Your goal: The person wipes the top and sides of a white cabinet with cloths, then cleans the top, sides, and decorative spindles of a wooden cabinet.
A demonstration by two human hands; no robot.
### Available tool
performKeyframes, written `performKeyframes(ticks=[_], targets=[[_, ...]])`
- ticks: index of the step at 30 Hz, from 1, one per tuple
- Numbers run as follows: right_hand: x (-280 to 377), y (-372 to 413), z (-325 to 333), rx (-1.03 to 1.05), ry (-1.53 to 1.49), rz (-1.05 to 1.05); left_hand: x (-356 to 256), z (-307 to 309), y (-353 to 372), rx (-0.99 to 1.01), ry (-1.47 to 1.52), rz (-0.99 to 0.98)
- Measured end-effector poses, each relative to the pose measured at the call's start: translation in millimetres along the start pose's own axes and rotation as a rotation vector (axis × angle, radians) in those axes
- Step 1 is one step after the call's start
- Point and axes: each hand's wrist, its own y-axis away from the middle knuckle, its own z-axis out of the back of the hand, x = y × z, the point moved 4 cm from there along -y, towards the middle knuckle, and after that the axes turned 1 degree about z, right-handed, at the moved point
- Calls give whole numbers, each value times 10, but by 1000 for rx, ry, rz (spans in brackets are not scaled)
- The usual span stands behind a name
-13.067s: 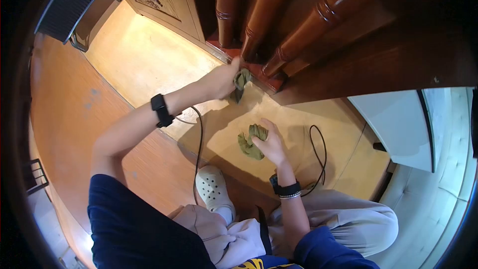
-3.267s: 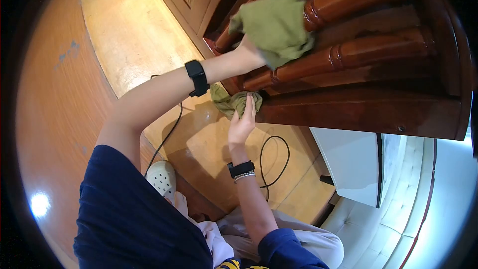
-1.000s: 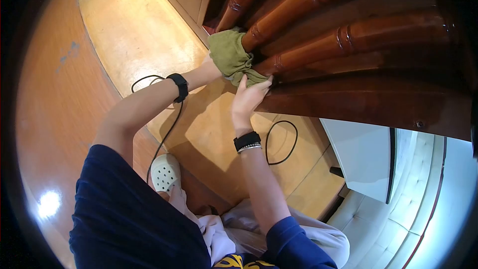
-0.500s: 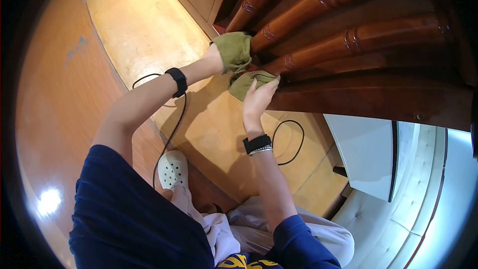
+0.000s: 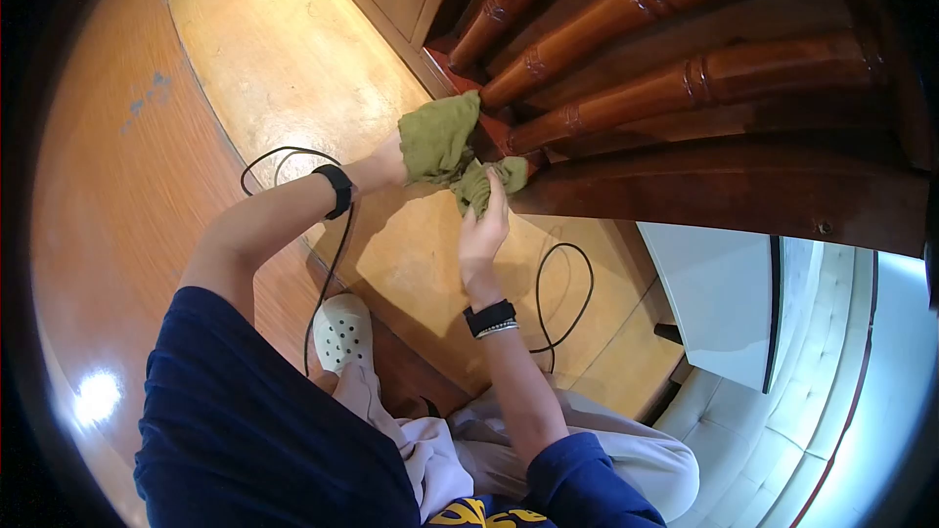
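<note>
An olive-green cloth (image 5: 437,137) is bunched between my two hands, at the foot of the turned wooden posts. My left hand (image 5: 393,158) is tucked under its larger part, which drapes over the fingers and hides them. On the cloth's smaller, crumpled end, my right hand (image 5: 486,235) has its thumb and fingers closed, fingertips pointing toward the posts. The nearest post (image 5: 606,110) rises from a reddish base ledge (image 5: 497,129) just beyond the cloth. A dark wooden rail (image 5: 685,194) runs to the right of my right hand.
A black cable (image 5: 339,259) loops over the tan floor (image 5: 293,68) beneath my arms. The wooden cabinet (image 5: 391,0) stands beyond the posts. A white panel (image 5: 709,293) and a tufted pale seat (image 5: 724,420) are at right. My foot wears a white clog (image 5: 342,332).
Both hands have drawn back from the posts, toward me and slightly left, with the cloth. The cloth is more crumpled between them, and the cable loops have shifted.
</note>
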Motion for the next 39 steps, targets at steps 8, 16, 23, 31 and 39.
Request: performKeyframes(ticks=[8,16,23,31,39], targets=[[463,-504,46,-362,-133,7,165,23,-554,-249,-90,129],[271,-930,-336,-302,-251,-69,275,133,-807,-33,-50,70],[141,-990,-336,-144,-298,-242,365,88,-833,208,369,434],[96,-1212,-398,-79,-95,-261,374,73,-864,250,209,343],[272,-1239,-225,166,232,-358,84,251,-881,48,21,392]])
